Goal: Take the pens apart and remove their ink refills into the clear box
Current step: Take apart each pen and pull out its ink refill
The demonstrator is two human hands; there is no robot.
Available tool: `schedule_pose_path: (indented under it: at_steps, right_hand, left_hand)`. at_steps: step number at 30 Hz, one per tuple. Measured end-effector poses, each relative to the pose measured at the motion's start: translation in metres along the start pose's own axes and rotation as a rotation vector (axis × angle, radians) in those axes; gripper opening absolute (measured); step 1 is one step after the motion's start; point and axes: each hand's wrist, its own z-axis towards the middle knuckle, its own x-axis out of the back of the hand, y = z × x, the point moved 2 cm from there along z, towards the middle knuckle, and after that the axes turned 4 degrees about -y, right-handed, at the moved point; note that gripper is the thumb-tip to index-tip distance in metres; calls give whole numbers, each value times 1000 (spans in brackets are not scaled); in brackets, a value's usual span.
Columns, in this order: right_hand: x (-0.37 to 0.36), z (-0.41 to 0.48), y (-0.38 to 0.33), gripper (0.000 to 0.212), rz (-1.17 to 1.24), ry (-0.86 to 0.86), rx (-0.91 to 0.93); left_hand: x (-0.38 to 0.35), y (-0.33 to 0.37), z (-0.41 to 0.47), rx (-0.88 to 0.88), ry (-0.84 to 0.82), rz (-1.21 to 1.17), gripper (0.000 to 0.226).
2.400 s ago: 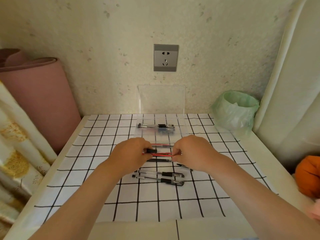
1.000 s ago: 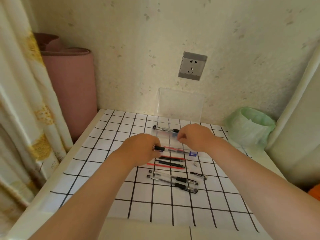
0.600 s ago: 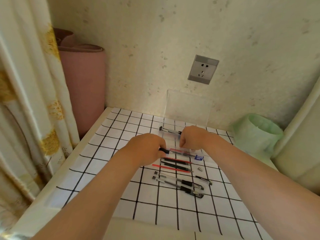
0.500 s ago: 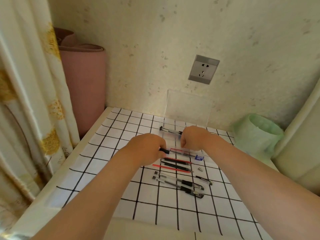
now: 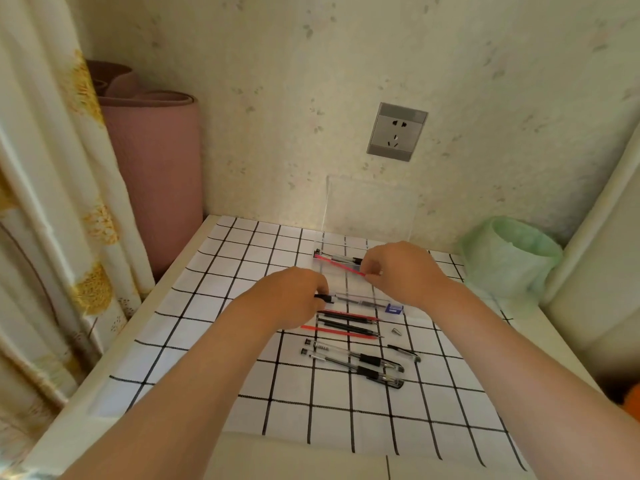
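My right hand [image 5: 403, 270] pinches one end of a red ink refill [image 5: 341, 265], which slants over the clear box [image 5: 346, 244] whose lid stands open against the wall. A pen [image 5: 341, 259] lies inside the box at its back. My left hand [image 5: 294, 299] grips the black-capped end of an emptied clear pen barrel [image 5: 363, 301], which reaches right to the box's front edge. In front of the barrel lie several red and black refills [image 5: 346, 323], then two whole pens [image 5: 353, 362]. A small metal tip [image 5: 396, 330] and a black pen cap [image 5: 403, 351] lie to their right.
A bin lined with a green bag [image 5: 512, 258] stands at the back right. A rolled pink mat [image 5: 156, 174] and a curtain [image 5: 45, 202] stand to the left. A wall socket [image 5: 396, 131] sits above the box. The checked cloth [image 5: 346, 403] covers the table [image 5: 166, 268].
My right hand has pulled the red refill out of the barrel and carried it back over the clear box. My left hand keeps hold of the emptied barrel. The camera has turned left.
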Motion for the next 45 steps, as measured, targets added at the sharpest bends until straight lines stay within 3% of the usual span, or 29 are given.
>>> schedule_pose_path:
  at_steps: [3, 8, 22, 33, 39, 45]
  right_hand:
    - [-2, -31, -1, 23, 130, 89, 1]
    - [-11, -64, 11, 21, 178, 79, -55]
    - [-14, -69, 27, 23, 161, 46, -68]
    - [-8, -71, 39, 21, 132, 116, -55]
    - [-5, -71, 34, 19, 88, 155, 28]
    - [-8, -69, 16, 16, 251, 243, 159]
  left_hand:
    - [-1, 3, 0, -41, 13, 14, 21]
    - [-7, 11, -1, -87, 16, 14, 22]
    - [-10, 12, -2, -105, 51, -131, 17]
    - [-12, 12, 7, -93, 64, -291, 26]
    - [-7, 13, 1, -131, 74, -151, 22]
    - [-7, 18, -3, -199, 69, -164, 30]
